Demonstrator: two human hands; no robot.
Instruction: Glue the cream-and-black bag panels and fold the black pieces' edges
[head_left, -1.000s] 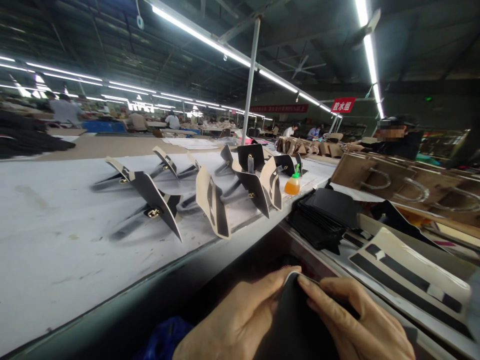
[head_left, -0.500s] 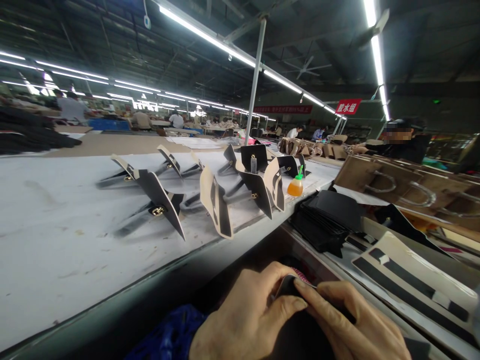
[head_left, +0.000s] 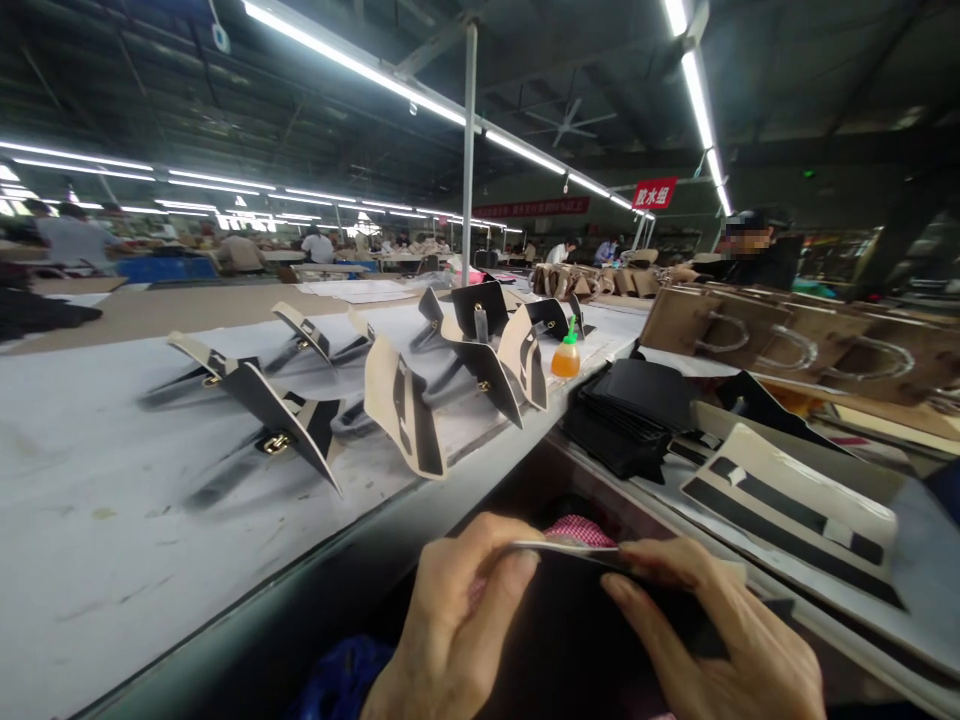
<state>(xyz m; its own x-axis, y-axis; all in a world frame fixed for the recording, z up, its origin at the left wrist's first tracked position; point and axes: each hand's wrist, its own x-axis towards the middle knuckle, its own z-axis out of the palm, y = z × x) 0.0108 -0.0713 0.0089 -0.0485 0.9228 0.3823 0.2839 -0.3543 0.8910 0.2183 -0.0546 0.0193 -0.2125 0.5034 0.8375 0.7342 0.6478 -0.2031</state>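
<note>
A black leather panel (head_left: pixel 574 635) with a pale edge is held between my two hands, below the table's front edge. My left hand (head_left: pixel 465 610) pinches its upper left edge, thumb on the black face and fingers behind. At the upper right edge, my right hand (head_left: pixel 705 620) grips the same way, its thumb on the near face. The panel's lower part runs out of the picture. To the right lies a cream panel (head_left: pixel 795 500) with black strips, beside a stack of black leather pieces (head_left: pixel 634 415).
On the white-covered table (head_left: pixel 97 560) stand several curved black-and-cream flaps (head_left: pixel 405 410) with gold clasps. A bottle of orange liquid (head_left: pixel 565 358) with a green nozzle is near the table's edge. Brown bags (head_left: pixel 795 340) line the right, with a person (head_left: pixel 757 250) behind them.
My hands have moved apart along the panel's edge, and more of its black face shows. My thumbs were close together before. The view has turned slightly to the right.
</note>
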